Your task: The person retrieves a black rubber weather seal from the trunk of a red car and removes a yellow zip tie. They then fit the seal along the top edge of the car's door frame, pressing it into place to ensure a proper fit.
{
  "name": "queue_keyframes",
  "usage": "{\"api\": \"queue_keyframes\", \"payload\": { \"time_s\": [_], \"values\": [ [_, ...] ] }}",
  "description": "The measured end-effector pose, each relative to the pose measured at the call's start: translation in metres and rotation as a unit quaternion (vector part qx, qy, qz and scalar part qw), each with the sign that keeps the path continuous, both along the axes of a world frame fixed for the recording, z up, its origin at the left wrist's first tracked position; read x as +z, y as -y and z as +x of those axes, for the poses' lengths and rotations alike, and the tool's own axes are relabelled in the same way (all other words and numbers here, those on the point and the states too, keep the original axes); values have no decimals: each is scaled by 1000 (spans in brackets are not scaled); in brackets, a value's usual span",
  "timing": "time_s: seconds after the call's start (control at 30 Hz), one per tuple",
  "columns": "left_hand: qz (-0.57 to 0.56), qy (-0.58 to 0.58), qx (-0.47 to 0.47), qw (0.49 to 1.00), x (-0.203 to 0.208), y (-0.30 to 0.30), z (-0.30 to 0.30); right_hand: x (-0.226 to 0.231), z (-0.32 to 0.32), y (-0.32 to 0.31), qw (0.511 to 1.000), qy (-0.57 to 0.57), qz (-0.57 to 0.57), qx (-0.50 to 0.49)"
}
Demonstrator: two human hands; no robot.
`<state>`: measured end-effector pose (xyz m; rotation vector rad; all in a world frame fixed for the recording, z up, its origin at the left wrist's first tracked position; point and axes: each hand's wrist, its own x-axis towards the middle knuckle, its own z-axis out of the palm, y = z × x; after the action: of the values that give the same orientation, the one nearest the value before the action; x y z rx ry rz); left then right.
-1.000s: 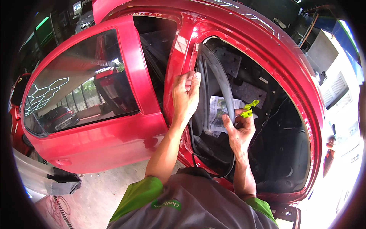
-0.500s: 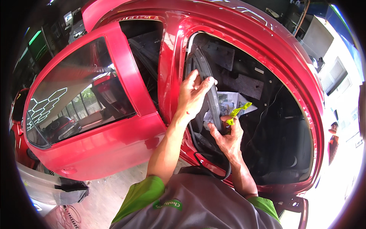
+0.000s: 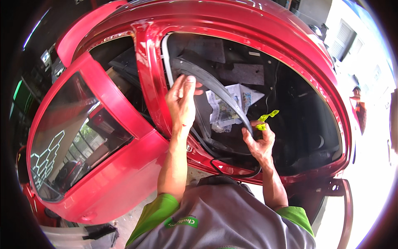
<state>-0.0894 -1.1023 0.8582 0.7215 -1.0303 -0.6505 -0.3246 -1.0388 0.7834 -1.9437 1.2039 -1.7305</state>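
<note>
A black rubber door seal (image 3: pixel 224 93) arches across the door opening of a red car body. My left hand (image 3: pixel 181 101) is closed on it near its upper left part, thumb up, though its fingers partly hide the grip. Lower right, my right hand (image 3: pixel 261 143) pinches the seal between thumb and fingers. A crumpled bright yellow-green strip (image 3: pixel 268 118) sticks out at the right fingertips. More of the black seal loops below the hands near the sill.
The red door frame (image 3: pixel 151 74) surrounds the opening. An open red door (image 3: pixel 99 170) with glass stands left. Inside lie printed paper sheets (image 3: pixel 226 116) and grey pads (image 3: pixel 244 74). Another door edge (image 3: pixel 346 207) juts out lower right. A person (image 3: pixel 359 108) is at far right.
My hands have spread apart, and the seal between them now bows in a wider arc. The view has shifted, with the car's opening appearing further left.
</note>
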Motion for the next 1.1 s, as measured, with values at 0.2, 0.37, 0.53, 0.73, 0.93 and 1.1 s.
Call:
{"api": "queue_keyframes", "payload": {
  "time_s": [0.2,0.37,0.53,0.73,0.93,1.1],
  "values": [
    [-19,156,260,953,-16,-1,9,21,-40,-2,993,-72,-78,-57],
    [-96,127,-49,986,13,24,-1,56,-54,-2,994,-60,-28,-82],
    [-37,113,-8,993,47,28,-25,68,-78,16,971,-51,-18,-234],
    [-8,46,-9,999,69,40,-20,53,-92,10,937,-92,-10,-336],
    [37,32,37,998,74,55,17,32,-146,-5,880,-75,-55,-466],
    [9,77,96,992,57,87,71,26,-200,-22,852,55,10,-521]
  ]
}}
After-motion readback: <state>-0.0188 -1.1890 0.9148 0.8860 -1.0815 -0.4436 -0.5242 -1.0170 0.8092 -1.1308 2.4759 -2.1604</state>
